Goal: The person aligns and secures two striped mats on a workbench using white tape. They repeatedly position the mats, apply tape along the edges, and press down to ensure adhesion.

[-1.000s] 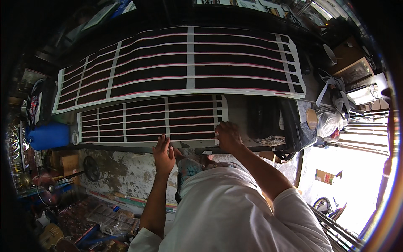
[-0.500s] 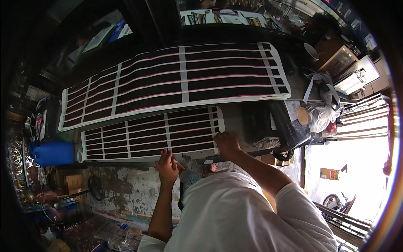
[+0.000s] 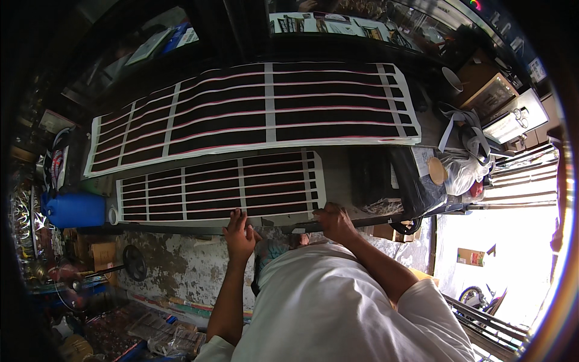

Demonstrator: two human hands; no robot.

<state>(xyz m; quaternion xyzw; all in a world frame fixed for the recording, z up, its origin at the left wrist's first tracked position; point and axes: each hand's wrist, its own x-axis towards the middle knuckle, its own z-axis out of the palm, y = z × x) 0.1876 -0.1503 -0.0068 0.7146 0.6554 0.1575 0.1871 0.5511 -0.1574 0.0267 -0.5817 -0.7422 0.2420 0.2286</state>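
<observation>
On the table (image 3: 338,181), a large striped stack (image 3: 256,114) lies behind a smaller striped sheet (image 3: 220,188). The sheet lies just beyond the fingers: the right hand (image 3: 338,223) curls at its near right corner, grip unclear; the left hand (image 3: 240,234), fingers slightly apart, meets its near edge.

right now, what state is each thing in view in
Smaller striped sheet, spread flat
Larger striped sheets, stacked, spread out, slightly wavy
Left grip, open, fingertips at the smaller sheet's near edge
Right grip, curled by that sheet's near right corner; pinch unclear
Grey strap, loosely heaped
Clear plastic bag, crumpled
Blue plastic container, fill level hidden
</observation>
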